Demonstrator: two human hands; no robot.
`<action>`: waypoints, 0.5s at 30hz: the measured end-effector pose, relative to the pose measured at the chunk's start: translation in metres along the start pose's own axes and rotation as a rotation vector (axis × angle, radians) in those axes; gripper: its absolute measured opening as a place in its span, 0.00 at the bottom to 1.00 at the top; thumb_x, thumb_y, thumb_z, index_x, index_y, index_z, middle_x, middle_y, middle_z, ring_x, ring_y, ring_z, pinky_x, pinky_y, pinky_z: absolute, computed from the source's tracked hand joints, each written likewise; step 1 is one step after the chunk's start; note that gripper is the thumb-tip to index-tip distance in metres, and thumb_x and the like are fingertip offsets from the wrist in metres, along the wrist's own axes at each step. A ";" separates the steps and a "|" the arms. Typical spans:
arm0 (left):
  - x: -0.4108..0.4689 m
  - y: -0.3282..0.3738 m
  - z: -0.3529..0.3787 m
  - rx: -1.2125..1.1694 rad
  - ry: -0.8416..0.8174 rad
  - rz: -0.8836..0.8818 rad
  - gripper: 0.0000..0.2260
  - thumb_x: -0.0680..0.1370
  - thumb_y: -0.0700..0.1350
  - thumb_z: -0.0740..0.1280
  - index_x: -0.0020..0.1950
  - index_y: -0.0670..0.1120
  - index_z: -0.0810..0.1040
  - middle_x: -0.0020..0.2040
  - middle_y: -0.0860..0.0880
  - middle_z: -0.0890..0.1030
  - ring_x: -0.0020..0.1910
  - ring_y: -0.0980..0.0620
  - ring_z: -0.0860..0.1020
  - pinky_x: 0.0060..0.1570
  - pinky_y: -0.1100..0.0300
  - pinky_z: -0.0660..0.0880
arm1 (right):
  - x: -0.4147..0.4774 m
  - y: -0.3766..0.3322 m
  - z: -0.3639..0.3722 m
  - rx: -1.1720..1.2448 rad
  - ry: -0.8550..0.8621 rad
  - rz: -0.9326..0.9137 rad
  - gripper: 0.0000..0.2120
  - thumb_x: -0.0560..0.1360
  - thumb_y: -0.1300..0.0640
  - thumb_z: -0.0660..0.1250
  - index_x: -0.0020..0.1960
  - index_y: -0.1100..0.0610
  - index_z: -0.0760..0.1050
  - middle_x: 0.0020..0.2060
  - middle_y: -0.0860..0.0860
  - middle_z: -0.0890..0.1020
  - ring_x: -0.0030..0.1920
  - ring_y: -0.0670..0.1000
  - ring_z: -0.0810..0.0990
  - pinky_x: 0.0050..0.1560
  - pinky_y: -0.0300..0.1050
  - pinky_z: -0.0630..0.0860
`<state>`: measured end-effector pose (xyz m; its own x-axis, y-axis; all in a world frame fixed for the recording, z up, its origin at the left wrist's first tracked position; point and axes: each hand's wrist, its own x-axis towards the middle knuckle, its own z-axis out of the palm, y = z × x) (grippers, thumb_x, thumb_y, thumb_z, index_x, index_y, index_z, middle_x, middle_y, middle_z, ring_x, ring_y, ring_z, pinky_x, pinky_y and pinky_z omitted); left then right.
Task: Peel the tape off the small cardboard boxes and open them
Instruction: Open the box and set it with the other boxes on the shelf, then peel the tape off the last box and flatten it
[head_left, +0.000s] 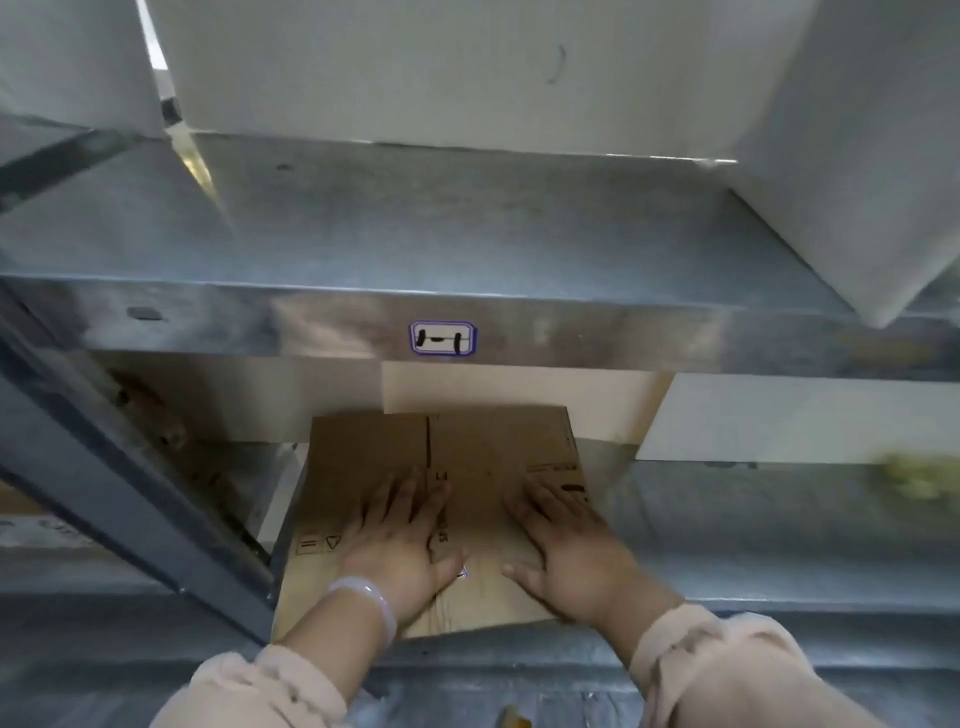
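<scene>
Storeroom: labelled metal shelving (467, 249), stacked cartons (467, 73)

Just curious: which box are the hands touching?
The brown printed cardboard box, under left hand and right hand; the others are plain white or tan.

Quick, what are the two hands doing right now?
Left hand: open, pressing flat on the brown cardboard box.
Right hand: open, flat on the same box, gripping nothing.
</scene>
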<state>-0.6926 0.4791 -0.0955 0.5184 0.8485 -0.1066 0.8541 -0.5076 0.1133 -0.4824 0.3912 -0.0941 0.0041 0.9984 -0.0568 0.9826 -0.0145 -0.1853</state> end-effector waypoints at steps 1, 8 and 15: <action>-0.001 0.006 -0.008 -0.015 -0.013 -0.026 0.35 0.72 0.69 0.54 0.77 0.62 0.48 0.79 0.52 0.47 0.77 0.48 0.45 0.74 0.47 0.46 | -0.008 0.000 -0.001 0.015 0.010 0.018 0.33 0.70 0.32 0.57 0.70 0.48 0.67 0.67 0.55 0.74 0.66 0.58 0.74 0.62 0.58 0.74; -0.015 0.089 -0.042 -0.033 0.135 0.103 0.29 0.73 0.66 0.55 0.73 0.59 0.66 0.76 0.51 0.64 0.73 0.47 0.64 0.67 0.44 0.64 | -0.087 0.038 -0.035 -0.076 0.209 0.164 0.33 0.70 0.32 0.57 0.68 0.49 0.71 0.64 0.54 0.77 0.62 0.56 0.77 0.59 0.55 0.76; -0.041 0.254 -0.050 0.024 0.236 0.420 0.23 0.70 0.64 0.56 0.58 0.58 0.80 0.57 0.49 0.82 0.53 0.45 0.81 0.47 0.49 0.78 | -0.234 0.132 -0.079 -0.116 0.359 0.432 0.33 0.70 0.34 0.57 0.69 0.50 0.71 0.65 0.53 0.76 0.64 0.55 0.76 0.62 0.56 0.74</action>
<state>-0.4988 0.3227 -0.0125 0.7973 0.5789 0.1710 0.5753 -0.8145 0.0751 -0.3393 0.1600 -0.0281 0.4524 0.8597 0.2372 0.8917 -0.4392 -0.1093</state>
